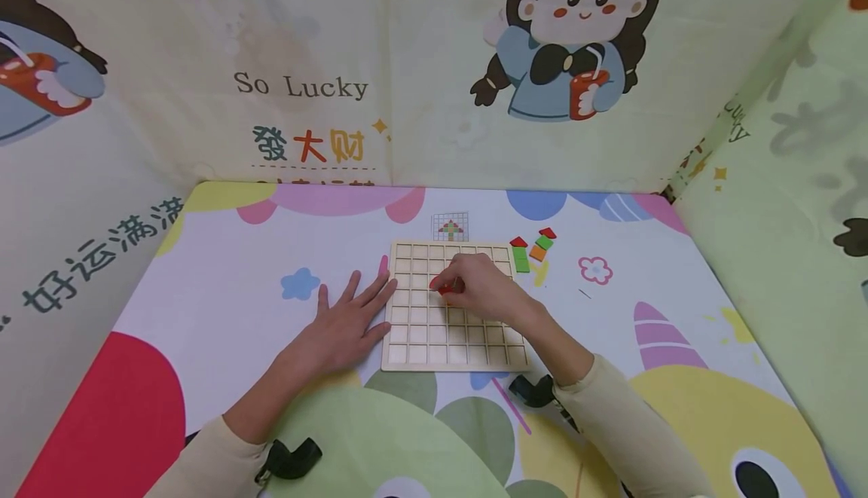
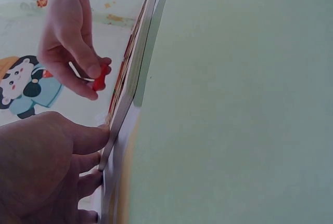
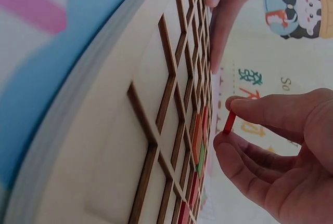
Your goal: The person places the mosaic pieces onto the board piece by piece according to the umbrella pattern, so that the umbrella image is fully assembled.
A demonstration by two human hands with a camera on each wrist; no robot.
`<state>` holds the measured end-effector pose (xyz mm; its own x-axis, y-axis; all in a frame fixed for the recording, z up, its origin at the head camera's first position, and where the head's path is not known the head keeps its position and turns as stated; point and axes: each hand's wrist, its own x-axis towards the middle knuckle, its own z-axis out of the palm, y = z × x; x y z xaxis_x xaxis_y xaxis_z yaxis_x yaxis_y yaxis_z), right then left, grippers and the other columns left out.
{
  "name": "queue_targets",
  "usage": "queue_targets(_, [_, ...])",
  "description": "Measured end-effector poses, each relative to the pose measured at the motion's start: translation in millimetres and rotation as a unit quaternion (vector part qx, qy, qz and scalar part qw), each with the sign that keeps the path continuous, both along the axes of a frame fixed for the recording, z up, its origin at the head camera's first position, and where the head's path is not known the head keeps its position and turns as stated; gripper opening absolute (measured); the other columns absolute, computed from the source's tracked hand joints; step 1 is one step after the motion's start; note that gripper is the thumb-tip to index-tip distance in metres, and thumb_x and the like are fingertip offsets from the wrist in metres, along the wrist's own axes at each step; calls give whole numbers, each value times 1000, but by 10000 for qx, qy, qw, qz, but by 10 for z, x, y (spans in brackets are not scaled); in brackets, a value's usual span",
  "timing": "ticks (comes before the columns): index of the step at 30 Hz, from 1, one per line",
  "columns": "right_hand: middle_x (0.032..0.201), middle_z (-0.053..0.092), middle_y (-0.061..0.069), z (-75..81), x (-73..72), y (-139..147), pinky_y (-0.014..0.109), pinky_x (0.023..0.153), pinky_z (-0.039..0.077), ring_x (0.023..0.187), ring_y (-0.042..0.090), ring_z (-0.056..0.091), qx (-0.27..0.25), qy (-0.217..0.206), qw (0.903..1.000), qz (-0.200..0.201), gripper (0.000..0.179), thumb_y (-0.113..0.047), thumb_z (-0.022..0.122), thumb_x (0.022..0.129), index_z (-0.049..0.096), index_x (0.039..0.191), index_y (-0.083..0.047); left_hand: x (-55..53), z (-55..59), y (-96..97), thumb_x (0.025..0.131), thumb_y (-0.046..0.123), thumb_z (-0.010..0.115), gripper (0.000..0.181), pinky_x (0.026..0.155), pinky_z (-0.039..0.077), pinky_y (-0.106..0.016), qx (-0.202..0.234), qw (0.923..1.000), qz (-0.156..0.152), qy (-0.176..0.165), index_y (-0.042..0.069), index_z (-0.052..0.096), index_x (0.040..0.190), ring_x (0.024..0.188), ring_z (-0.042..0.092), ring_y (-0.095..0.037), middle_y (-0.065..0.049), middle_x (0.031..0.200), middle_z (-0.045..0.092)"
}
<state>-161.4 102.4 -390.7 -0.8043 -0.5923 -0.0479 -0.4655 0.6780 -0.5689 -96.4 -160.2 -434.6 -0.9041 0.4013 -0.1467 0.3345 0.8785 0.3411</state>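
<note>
A wooden grid board (image 1: 410, 336) lies flat on the table. My left hand (image 1: 346, 332) rests at its left edge with fingers spread; in the left wrist view the thumb and fingertips (image 2: 96, 140) touch the board's side. Over the middle of the grid, my right hand (image 1: 483, 287) pinches a small red tile (image 3: 229, 122) between thumb and fingertips, the tile held on edge just off the board. Beyond it, red, orange and green tiles (image 3: 201, 160) sit in the grid cells; from the head view the right hand mostly hides them.
A small printed pattern card (image 1: 450, 227) lies behind the board. Right of the board's far corner are loose tiles: green squares (image 1: 521, 260), an orange square (image 1: 538, 252) and red triangles (image 1: 518, 242). A patterned cloth wall (image 1: 434, 136) stands behind the table.
</note>
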Motion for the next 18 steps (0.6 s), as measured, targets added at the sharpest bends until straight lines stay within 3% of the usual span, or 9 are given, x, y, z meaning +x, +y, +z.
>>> queue_targets(9, [95, 73, -1, 37, -3, -174, 26, 73, 54, 88, 16, 60, 338, -219, 9989, -234, 23, -9, 81, 90, 83, 112, -13, 5, 3, 5, 108, 42, 50, 68, 114, 7, -84, -63, 9999, -42, 95, 22, 24, 167, 161, 11, -45, 1, 175, 19])
queue_targets(18, [94, 77, 3, 14, -26, -326, 25, 73, 58, 80, 16, 64, 330, -369, 9985, -242, 23, 1, 77, 87, 83, 108, -10, 0, -1, 0, 108, 43, 51, 68, 114, 9, -85, -141, 9997, -60, 185, 22, 25, 167, 161, 12, -45, 1, 175, 20])
